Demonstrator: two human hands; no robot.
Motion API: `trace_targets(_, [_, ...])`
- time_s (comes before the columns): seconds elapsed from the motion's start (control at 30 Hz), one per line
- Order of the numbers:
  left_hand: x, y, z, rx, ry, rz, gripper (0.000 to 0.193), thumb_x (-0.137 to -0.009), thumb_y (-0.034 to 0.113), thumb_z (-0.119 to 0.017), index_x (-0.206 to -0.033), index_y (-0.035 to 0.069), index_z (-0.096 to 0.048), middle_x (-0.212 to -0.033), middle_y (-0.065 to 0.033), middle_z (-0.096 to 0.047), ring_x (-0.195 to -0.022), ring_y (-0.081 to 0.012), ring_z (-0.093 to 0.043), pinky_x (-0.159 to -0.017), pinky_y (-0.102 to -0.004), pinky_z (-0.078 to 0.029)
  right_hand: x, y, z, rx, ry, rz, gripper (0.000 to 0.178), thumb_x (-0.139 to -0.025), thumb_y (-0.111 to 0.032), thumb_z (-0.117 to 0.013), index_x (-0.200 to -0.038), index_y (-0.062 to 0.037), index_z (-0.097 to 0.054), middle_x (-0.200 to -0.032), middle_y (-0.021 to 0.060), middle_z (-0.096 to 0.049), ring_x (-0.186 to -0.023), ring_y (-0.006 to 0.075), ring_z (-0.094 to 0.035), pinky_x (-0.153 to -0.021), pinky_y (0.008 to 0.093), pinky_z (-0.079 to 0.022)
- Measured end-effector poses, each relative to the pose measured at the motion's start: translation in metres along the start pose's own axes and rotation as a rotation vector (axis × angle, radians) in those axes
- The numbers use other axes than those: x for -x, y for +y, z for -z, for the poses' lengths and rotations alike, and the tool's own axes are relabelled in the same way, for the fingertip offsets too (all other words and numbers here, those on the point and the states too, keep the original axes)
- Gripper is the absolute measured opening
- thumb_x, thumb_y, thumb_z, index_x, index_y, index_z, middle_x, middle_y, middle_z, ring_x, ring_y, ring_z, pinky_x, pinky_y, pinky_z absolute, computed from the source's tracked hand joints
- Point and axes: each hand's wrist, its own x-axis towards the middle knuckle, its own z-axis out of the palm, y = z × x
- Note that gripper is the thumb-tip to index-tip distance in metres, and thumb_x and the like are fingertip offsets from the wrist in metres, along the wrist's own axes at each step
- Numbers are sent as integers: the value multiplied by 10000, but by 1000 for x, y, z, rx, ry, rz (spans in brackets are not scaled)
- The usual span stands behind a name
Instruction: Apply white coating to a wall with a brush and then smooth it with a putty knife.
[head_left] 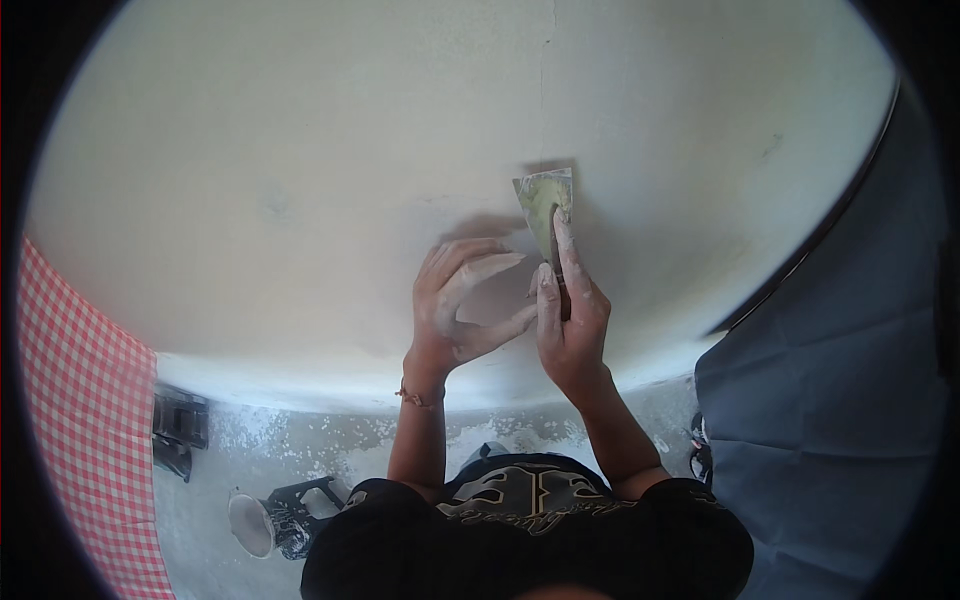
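A putty knife point(546, 205) with greenish filler smeared over its blade stands upright in front of the pale wall point(300, 130). My right hand point(574, 325) is closed around its handle, the index finger stretched up along the blade. Just left of the handle, my left hand point(450, 298) is held with thumb and fingers apart in a curve, and nothing shows between them. White dust or filler coats the fingers of both hands. Above the knife, a thin crack line point(543, 80) runs up the wall.
Red-and-white checked cloth point(85, 400) hangs at the left, dark grey-blue cloth point(820, 430) at the right. A whitish bucket point(250, 526) sits by a black, paint-spattered object point(297, 510) on the splashed floor point(230, 440). Black items point(180, 418) lie near the checked cloth.
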Motion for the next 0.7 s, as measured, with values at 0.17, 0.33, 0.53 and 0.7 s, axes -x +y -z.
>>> trace_targets(0.17, [-3,-33,-2,1014,-58,255,508,-806,388,-852,-1184,89,-694,-1170,-227,-686,-1121,-358,-654,-974,-468,-509,-8,-13,3,-99,-73,-261,527,-1055,-64,-530,-1568,15,-435,-1389,258,-642,-1057,260,-727,-897,339,-554])
trace_targets(0.33, [-27,-56,-36,1821,-30,61,921,-841,789,-628,-1443,100,-523,-1408,-264,-547,-1317,-418,-524,-1101,-539,-414,-12,0,1,-22,-62,-147,531,-1054,-57,-529,-1570,15,-429,-1372,262,-648,-1074,280,-731,-875,357,-567])
trace_targets(0.53, [-21,-98,-49,1956,-318,-162,1431,-602,1063,-528,-1671,155,-246,-1608,-274,-351,-1406,-417,-429,-1142,-542,-369,-31,11,-5,13,5,40,538,-1042,-44,-538,-1567,12,-432,-1320,274,-660,-1048,338,-739,-870,360,-573])
trace_targets(0.7, [-28,-67,-45,2088,-184,86,1448,-497,1147,-383,-1562,168,-448,-1385,-298,-541,-1274,-463,-522,-1045,-625,-406,4,23,-5,92,45,-77,545,-1036,-40,-550,-1569,-8,-443,-1244,245,-699,-1015,340,-746,-857,351,-575])
